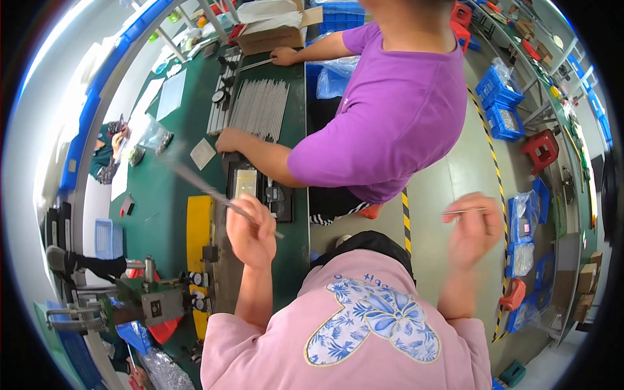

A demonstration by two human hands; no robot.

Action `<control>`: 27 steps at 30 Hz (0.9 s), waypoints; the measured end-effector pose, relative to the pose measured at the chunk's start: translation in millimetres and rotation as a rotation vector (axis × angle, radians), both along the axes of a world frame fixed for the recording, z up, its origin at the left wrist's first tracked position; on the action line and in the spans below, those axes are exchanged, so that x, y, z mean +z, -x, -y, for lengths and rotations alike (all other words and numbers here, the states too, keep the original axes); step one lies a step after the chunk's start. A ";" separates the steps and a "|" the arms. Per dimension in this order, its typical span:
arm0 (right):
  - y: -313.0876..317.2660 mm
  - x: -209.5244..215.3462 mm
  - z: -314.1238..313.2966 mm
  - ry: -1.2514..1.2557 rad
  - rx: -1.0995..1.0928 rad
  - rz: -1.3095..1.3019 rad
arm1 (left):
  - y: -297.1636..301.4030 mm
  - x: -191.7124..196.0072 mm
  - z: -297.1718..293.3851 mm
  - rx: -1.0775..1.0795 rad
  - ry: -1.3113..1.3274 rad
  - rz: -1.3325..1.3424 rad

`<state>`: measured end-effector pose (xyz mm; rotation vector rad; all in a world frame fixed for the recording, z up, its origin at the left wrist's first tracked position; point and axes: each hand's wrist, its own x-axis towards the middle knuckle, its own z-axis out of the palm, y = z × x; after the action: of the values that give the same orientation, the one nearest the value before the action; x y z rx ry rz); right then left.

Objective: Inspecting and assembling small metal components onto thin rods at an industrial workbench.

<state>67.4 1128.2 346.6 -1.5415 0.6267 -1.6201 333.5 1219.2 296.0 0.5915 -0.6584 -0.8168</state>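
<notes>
A slim grey metal rod point(201, 186) is in my left hand point(252, 231), its fingers closed around it. The rod slants up to the left over the green bench, and its far end is smeared by motion. Out to the right, over the aisle, my raised right hand point(476, 231) pinches a thin metal piece point(463, 210), of which only a short length shows. Beyond my left hand, many similar metal rods point(260, 107) lie side by side on the bench. A flat yellowish block point(246, 183) rests in a dark tray just past my left hand.
A co-worker in a purple shirt point(396, 110) stands ahead, both hands at the rods. Dial gauges point(220, 96) line the bench beside them. To my left are a yellow bar point(199, 227) and a bench fixture point(156, 305). Blue crates point(499, 88) and red stools point(541, 151) stand right.
</notes>
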 end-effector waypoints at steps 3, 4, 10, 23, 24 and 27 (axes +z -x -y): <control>-37.1 -12.8 -9.9 -0.054 0.239 -0.033 | 5.6 24.0 14.9 0.003 0.238 -0.204; -46.9 -14.1 -16.0 -0.131 0.279 -0.030 | 6.7 28.9 17.1 -0.038 0.293 -0.300; -79.4 -25.8 -20.7 0.064 0.349 -0.162 | 13.1 34.6 27.3 -0.257 0.280 -0.805; -84.9 -32.7 -19.4 0.367 0.188 -0.237 | 19.0 30.1 33.0 -0.397 0.188 -1.042; -85.3 -31.8 -18.9 0.371 0.184 -0.239 | 19.8 30.3 33.0 -0.397 0.184 -1.046; -86.5 -32.3 -18.2 0.423 0.145 -0.272 | 20.0 29.3 32.9 -0.391 0.177 -1.063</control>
<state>153.8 1146.4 314.3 -2.0887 0.3106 -1.5083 313.5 1186.2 325.4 -0.1832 0.1512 -1.2635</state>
